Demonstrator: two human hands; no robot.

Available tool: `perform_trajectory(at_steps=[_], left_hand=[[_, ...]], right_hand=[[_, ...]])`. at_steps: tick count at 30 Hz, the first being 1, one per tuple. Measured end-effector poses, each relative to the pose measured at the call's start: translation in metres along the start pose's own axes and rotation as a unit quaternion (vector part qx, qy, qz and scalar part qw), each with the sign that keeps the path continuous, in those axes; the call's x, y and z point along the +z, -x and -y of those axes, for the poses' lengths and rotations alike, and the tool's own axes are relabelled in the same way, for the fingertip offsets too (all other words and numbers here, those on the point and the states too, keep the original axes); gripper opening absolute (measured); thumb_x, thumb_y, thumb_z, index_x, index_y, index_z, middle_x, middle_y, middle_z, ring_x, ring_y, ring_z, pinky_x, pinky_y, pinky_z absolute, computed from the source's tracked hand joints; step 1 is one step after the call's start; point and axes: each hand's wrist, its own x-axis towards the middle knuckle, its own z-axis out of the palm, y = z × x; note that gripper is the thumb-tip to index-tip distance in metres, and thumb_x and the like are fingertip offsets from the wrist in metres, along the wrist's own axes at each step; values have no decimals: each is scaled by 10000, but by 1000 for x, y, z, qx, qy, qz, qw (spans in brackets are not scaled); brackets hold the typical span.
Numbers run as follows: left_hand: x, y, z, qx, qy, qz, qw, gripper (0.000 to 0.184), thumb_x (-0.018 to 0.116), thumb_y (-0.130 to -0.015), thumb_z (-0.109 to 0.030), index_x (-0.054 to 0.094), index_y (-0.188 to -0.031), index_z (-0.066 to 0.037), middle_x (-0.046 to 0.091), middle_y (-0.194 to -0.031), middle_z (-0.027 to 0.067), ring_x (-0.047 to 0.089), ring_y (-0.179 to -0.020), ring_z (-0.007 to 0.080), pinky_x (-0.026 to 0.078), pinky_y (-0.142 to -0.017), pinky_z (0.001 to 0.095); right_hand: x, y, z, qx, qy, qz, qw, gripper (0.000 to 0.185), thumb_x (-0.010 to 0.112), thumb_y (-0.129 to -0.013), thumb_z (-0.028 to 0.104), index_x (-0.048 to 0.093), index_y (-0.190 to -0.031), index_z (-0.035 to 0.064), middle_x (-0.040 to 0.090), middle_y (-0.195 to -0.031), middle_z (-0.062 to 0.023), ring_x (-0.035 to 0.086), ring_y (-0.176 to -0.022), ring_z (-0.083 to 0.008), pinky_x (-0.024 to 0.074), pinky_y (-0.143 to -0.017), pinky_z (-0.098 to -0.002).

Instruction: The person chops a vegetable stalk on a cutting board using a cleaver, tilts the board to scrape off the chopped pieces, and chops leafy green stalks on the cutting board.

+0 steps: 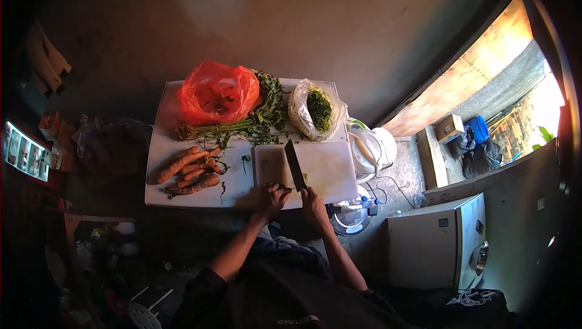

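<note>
My right hand is wrapped round the handle of a broad kitchen knife, whose dark blade points away from me over the white cutting board. At the board's front left edge my left hand is closed, its fingers curled; what they hold, if anything, is too small to make out. A small pale green piece lies beside the blade, near the right hand. Several carrots are piled left of the board. Behind it lies a bunch of leafy green stalks.
A red plastic bag and a clear bag of chopped greens stand at the back of the white table. Right of the table are a white appliance and a clear-lidded container on the floor. A small fridge stands further right, below a doorway.
</note>
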Motion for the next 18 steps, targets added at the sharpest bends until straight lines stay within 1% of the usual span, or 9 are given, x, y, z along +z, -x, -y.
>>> perform_trajectory(at_steps=[2,3,5,8,10,12,13,16,18], left_hand=[[-8,-3,-5,-29,-16,43,999,155,658,-878,-226,742,-939,-111,628,-892,128,594,-907,332,445,-806,461],[-7,-2,-3,-29,-18,41,999,155,658,-878,-226,742,-939,-111,628,-892,128,594,-907,332,445,-806,461],[-7,-1,0,-17,-74,71,995,175,641,-891,-247,740,-946,-113,619,-898,126,591,-909,328,443,-803,464],[-7,-1,-3,11,-78,41,996,207,613,-910,-274,741,-931,-112,612,-909,124,585,-910,328,442,-795,473],[-4,0,0,28,-78,32,996,239,594,-920,-297,746,-916,-112,616,-884,120,588,-893,324,444,-793,473],[-5,-2,0,-22,-31,46,998,204,615,-908,-267,744,-920,-110,617,-848,112,594,-878,318,448,-795,463],[-5,-3,-2,-16,-6,32,999,170,637,-892,-237,742,-913,-104,621,-827,107,600,-872,313,449,-799,454],[-6,-4,-5,-18,-13,24,999,151,644,-889,-215,737,-903,-97,634,-868,112,602,-893,316,452,-799,453],[-8,-2,-7,-21,-43,34,998,155,639,-892,-217,736,-900,-96,641,-895,115,603,-905,318,452,-810,453]], right_hand=[[6,6,0,30,13,-1,999,254,470,-1034,267,516,-1026,18,581,-762,-334,562,-781,-551,399,-587,-582],[12,11,1,28,17,-11,999,254,469,-1034,271,520,-1037,22,584,-764,-334,564,-770,-552,398,-584,-589],[20,9,4,20,20,-25,999,255,469,-1033,274,525,-1048,27,587,-765,-334,566,-760,-553,396,-581,-595],[20,4,8,27,-19,-27,999,254,474,-1030,269,526,-1039,21,589,-757,-333,561,-749,-558,396,-587,-604],[15,-2,8,27,-10,-34,999,262,471,-1031,267,537,-1041,14,588,-758,-332,559,-766,-561,397,-606,-609],[10,-7,7,16,-7,-20,1000,264,472,-1030,270,547,-1050,18,597,-769,-330,566,-793,-560,411,-630,-608],[7,-6,8,15,-8,-22,1000,264,472,-1030,270,547,-1050,18,597,-769,-330,566,-793,-560,411,-630,-608],[8,6,9,46,7,-1,999,255,474,-1029,271,550,-1067,31,610,-784,-327,574,-811,-557,427,-640,-603],[21,13,6,65,9,-23,998,245,478,-1028,274,545,-1075,43,618,-796,-325,584,-818,-551,439,-642,-595]])
